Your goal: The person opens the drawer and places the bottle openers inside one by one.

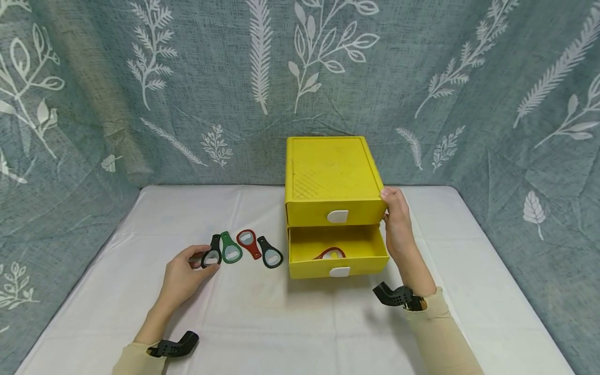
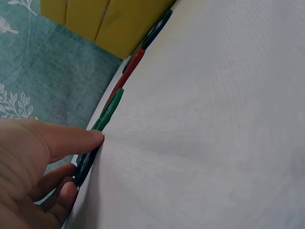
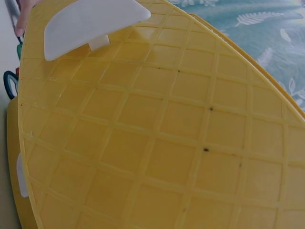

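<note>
At the left end of a row of bottle openers, my left hand (image 1: 186, 272) pinches a black bottle opener (image 1: 215, 244) between thumb and fingers, low at the white cloth. Right beside it lies a green bottle opener (image 1: 228, 240), then a red bottle opener (image 1: 253, 249) and a second black bottle opener (image 1: 271, 264). My right hand (image 1: 397, 224) holds the right front edge of a yellow two-drawer box (image 1: 335, 166), its thumb near the top corner. The lower drawer (image 1: 311, 268) is pulled out, with another red bottle opener (image 1: 323, 254) partly hidden behind its front.
The upper drawer (image 1: 309, 214) is closed and has a white handle (image 1: 337, 216). A second white handle (image 1: 339, 272) is on the lower drawer. White cloth (image 1: 253, 323) covers the table, and a grey-green leaf-patterned curtain (image 1: 206, 94) hangs behind it and at both sides.
</note>
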